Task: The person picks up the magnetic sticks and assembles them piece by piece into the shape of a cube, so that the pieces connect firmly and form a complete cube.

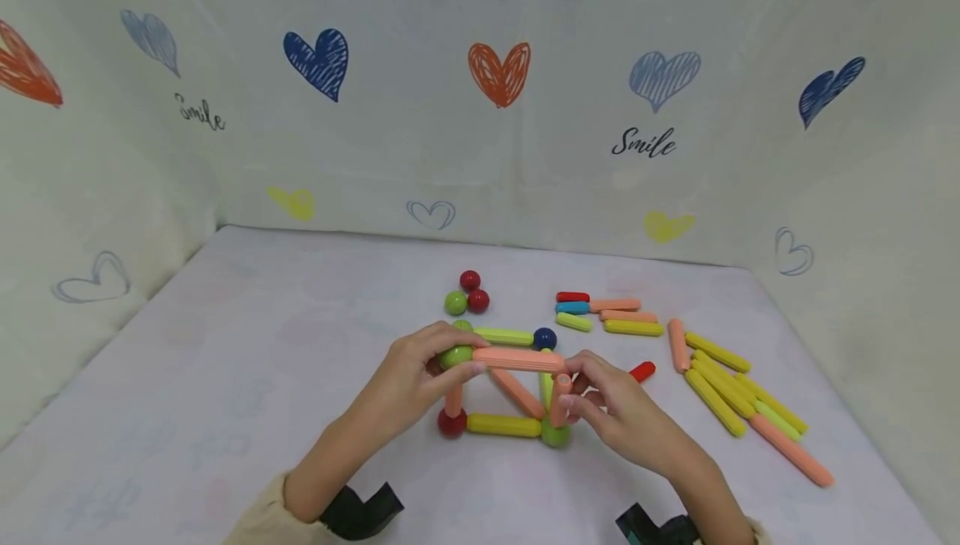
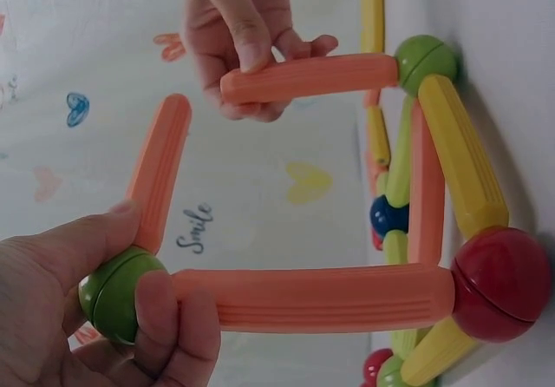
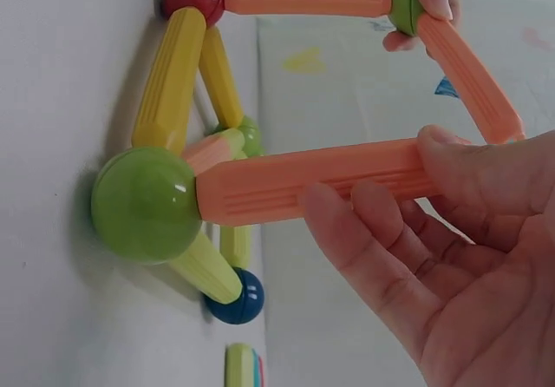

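My left hand [image 1: 412, 374] grips a green ball [image 2: 123, 293], which tops an upright orange rod [image 2: 312, 298] rising from a red ball [image 1: 452, 422]. From the gripped ball another orange rod [image 1: 517, 359] reaches toward the right. My right hand [image 1: 626, 407] pinches a second upright orange rod [image 3: 321, 179] near its upper end; its foot meets a green ball [image 3: 146, 205] on the table. A gap shows in the left wrist view between the reaching rod's free end and the right upright. A yellow rod [image 1: 504, 425] joins the two lower front balls.
Behind lie a light green rod [image 1: 504, 336] and a dark blue ball [image 1: 545, 339] of the frame's base. Loose red balls [image 1: 478, 301] and a green ball [image 1: 455, 303] sit farther back. Several yellow rods [image 1: 712, 402] and short rods [image 1: 573, 322] lie to the right.
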A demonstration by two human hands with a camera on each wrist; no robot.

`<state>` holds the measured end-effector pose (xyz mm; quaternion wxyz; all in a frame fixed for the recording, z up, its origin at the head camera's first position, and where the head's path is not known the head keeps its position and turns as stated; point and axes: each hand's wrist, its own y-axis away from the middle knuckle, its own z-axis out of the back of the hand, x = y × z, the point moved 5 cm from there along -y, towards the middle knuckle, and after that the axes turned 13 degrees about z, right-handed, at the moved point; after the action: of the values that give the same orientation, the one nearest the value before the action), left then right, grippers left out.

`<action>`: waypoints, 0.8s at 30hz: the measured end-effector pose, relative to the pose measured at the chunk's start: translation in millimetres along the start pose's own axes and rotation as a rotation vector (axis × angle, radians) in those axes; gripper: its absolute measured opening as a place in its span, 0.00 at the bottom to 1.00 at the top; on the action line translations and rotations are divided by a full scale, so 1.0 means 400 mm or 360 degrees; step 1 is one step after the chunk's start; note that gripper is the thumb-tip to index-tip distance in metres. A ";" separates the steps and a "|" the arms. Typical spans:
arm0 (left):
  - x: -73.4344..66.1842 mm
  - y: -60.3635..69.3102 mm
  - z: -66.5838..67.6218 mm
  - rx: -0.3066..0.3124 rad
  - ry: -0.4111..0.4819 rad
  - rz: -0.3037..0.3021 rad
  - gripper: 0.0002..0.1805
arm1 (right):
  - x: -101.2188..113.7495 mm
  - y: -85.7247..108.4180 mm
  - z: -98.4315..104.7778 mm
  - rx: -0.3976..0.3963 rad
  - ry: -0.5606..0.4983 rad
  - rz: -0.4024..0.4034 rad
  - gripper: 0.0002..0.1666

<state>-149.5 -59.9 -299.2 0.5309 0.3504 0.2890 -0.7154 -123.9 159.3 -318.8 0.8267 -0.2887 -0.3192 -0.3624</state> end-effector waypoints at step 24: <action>0.001 0.014 0.006 0.0022 0.0081 -0.0069 0.14 | -0.051 -0.026 0.084 -0.0068 -0.0171 0.0028 0.16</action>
<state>-144.8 -63.4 -298.5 0.5053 0.3659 0.3052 -0.7195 -153.6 185.4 -310.1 0.8051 -0.3281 -0.3529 -0.3458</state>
